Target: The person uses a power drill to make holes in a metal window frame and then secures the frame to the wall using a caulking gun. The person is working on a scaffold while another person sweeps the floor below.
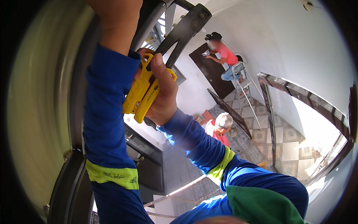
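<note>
My right hand (164,99) is closed round a yellow-handled tool (135,89), its thumb pointing up along the handle. Two yellow plastic parts form the handle, and a dark forked metal piece (186,31) rises behind it. I cannot tell for sure whether this piece belongs to the tool. Raised past the tool on its left, my left hand (115,11) runs out of the picture at the top, so its fingers are hidden. The left forearm, in a blue sleeve with a yellow-green band, crosses close beside the handle.
Far below, a person in a red top (228,56) sits on a stepladder (241,80) by a brown door (212,71). Another person (223,121) is lower down. A dark metal frame (302,93) stands at right. Patterned tiles (287,143) cover the floor.
</note>
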Demonstrator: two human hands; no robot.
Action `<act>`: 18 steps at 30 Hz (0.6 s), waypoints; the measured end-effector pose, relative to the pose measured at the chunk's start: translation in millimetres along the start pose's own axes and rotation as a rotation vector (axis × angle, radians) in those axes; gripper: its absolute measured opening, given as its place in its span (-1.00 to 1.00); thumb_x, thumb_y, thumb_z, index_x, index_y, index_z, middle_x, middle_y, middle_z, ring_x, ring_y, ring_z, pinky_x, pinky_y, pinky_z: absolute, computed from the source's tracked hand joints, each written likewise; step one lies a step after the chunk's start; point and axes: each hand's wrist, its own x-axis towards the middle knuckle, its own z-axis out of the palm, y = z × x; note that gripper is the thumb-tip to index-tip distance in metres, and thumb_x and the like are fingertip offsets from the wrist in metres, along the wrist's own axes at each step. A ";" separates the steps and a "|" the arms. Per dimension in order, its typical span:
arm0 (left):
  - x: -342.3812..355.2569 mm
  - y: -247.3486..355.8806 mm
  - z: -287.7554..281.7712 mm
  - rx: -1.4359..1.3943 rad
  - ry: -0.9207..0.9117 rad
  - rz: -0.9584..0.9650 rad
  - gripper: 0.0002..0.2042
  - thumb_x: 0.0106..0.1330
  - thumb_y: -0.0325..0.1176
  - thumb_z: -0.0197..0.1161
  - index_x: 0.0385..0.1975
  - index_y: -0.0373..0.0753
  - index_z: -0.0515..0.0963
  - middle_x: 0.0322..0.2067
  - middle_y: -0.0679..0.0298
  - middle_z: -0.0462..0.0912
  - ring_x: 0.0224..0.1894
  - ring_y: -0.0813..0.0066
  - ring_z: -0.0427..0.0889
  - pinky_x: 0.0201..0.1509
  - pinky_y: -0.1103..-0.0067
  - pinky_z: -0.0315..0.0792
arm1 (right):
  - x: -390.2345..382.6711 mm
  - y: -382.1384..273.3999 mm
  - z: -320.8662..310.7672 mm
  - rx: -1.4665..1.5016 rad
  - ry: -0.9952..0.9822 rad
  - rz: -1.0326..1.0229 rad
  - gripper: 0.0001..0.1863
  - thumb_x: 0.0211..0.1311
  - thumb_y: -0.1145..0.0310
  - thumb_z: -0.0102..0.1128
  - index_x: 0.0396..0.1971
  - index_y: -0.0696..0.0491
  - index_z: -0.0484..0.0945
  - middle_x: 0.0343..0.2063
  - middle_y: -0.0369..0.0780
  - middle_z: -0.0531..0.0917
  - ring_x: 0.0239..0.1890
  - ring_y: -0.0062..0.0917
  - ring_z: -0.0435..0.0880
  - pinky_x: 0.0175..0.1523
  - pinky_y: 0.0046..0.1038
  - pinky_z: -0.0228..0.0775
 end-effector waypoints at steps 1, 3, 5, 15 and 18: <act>2.1 0.0 -0.7 -0.008 -0.003 -0.011 -0.61 0.37 0.06 0.35 -0.43 -0.14 0.49 -0.55 0.30 0.52 -0.68 0.54 0.46 -0.67 0.59 0.37 | -0.9 -1.4 -0.7 -0.008 0.013 0.005 -0.43 0.36 -0.25 0.21 0.04 -0.05 0.54 -0.42 -0.33 0.65 -0.39 -0.57 0.67 -0.24 -0.47 0.55; 5.0 -0.6 -2.3 0.017 0.022 -0.057 -0.63 0.38 0.04 0.35 -0.42 -0.15 0.49 -0.55 0.29 0.52 -0.67 0.55 0.46 -0.66 0.59 0.38 | -3.0 -5.7 -2.4 -0.040 0.001 0.015 -0.41 0.36 -0.27 0.19 0.05 -0.05 0.54 -0.41 -0.33 0.64 -0.37 -0.56 0.67 -0.22 -0.45 0.55; 9.3 -2.9 -2.9 0.041 0.036 -0.094 -0.67 0.39 -0.02 0.34 -0.35 -0.17 0.49 -0.52 0.28 0.54 -0.66 0.55 0.47 -0.65 0.59 0.39 | -3.3 -11.0 -4.1 -0.087 -0.025 0.026 -0.40 0.36 -0.28 0.18 0.07 -0.05 0.53 -0.40 -0.33 0.64 -0.35 -0.55 0.67 -0.19 -0.43 0.55; -1.2 6.0 -21.3 -0.066 0.007 0.033 -0.31 0.44 -0.31 0.23 0.52 -0.14 0.07 -0.18 0.19 0.59 -0.61 0.50 0.55 -0.61 0.56 0.48 | -12.1 -38.2 -10.0 -0.160 -0.064 0.163 -0.41 0.51 -0.21 -0.03 0.18 0.01 0.44 -0.31 -0.29 0.61 -0.24 -0.53 0.63 -0.09 -0.39 0.49; -4.5 18.9 -32.9 -0.301 -0.105 0.183 -0.42 0.44 -0.27 0.27 0.42 -0.21 0.28 -0.20 0.14 0.67 -0.55 0.47 0.63 -0.52 0.55 0.54 | -12.1 -40.6 -9.8 -0.146 -0.075 0.186 -0.40 0.51 -0.21 -0.03 0.18 0.02 0.44 -0.31 -0.29 0.60 -0.23 -0.53 0.62 -0.07 -0.41 0.47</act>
